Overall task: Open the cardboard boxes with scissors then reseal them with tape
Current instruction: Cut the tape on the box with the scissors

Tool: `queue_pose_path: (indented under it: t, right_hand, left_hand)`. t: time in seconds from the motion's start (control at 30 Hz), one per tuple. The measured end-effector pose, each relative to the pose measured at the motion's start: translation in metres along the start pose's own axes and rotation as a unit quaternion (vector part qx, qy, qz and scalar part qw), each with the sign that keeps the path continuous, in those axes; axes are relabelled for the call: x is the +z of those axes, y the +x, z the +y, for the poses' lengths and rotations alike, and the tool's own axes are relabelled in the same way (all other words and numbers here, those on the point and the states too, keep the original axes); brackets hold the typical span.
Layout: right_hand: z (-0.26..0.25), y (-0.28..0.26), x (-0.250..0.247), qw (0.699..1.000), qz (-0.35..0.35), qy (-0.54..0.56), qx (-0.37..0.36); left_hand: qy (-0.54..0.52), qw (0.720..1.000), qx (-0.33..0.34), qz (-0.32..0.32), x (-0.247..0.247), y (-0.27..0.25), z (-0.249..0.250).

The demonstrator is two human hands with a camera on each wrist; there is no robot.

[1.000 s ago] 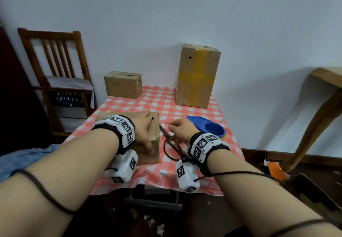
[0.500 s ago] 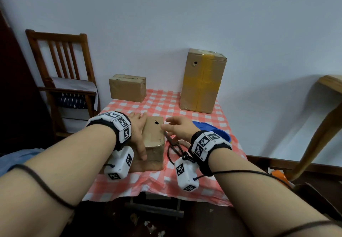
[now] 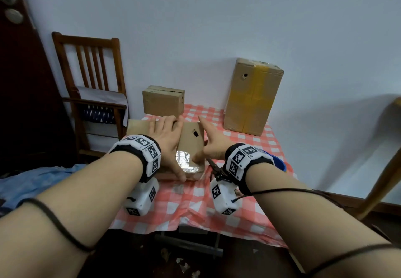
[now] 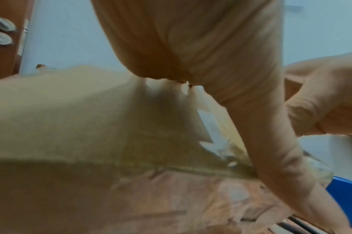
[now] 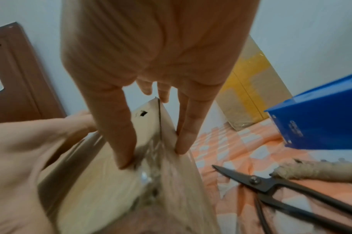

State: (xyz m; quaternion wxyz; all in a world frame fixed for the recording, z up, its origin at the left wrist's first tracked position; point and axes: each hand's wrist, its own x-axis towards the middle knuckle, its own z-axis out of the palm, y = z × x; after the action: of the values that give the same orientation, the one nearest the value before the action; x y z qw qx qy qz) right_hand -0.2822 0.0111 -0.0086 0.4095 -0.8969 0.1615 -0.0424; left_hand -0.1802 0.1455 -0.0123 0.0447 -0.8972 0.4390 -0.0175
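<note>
**Op:** Looking through the head view first: my left hand (image 3: 166,135) lies flat, fingers straight, on top of the near box (image 3: 191,141), which sits on the checked tablecloth (image 3: 195,199) at the table's front left. My right hand (image 3: 211,143) has its thumb on the box's top and its fingers down the right side, straight, not curled round anything. A shiny patch of clear tape (image 3: 184,161) covers the near end.

**Obs:** And the scissors?

**Op:** The scissors (image 3: 213,166) lie on the cloth just right of the box, part hidden by my right wrist. Two more boxes stand at the back: a small box (image 3: 162,102) and a tall box (image 3: 251,95) with yellow tape.

**Obs:** Left wrist view?

**Op:** Blurred; palm and thumb pressed against cardboard, nothing pinched.

**Obs:** Right wrist?

**Op:** Thumb and fingers straddle the box's top right edge. The scissors lie closed beside a twine-wrapped roll (image 5: 311,172), with the blue tape dispenser (image 5: 319,117) behind.

**Obs:** So which step?

**Op:** I judge I'm squaring up the box, its seam apparently uncut. Next I'd keep the left hand bracing and send the right for the scissors, aiming a blade along the taped seam.
</note>
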Motion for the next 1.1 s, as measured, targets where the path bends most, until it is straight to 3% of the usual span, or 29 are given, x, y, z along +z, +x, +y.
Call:
queue_pose_path:
  t: [0.17, 0.4, 0.6, 0.77, 0.97, 1.1]
  right_hand:
    - [-0.007, 0.000, -0.002, 0.999, 0.007, -0.027, 0.017]
    - [-0.015, -0.002, -0.004, 0.998, 0.005, -0.051, 0.031]
    - [-0.020, 0.006, 0.001, 0.997, 0.046, 0.036, 0.058]
    - [-0.023, 0.013, 0.006, 0.994, 0.069, 0.037, 0.073]
    - [-0.030, 0.017, 0.008, 0.994, 0.073, -0.008, 0.075]
    - [-0.034, 0.015, 0.009, 0.995, 0.080, -0.018, 0.061]
  left_hand:
    - [-0.068, 0.996, -0.007, 0.061, -0.009, -0.004, -0.015]
    - [-0.154, 0.974, -0.152, 0.062, -0.015, -0.016, -0.052]
    - [-0.223, 0.961, -0.136, 0.093, -0.014, -0.019, -0.066]
    - [-0.251, 0.951, -0.115, 0.139, -0.015, -0.026, -0.071]
    - [-0.237, 0.945, -0.194, 0.114, -0.012, -0.030, -0.077]
    - [-0.255, 0.938, -0.193, 0.133, -0.013, -0.035, -0.081]
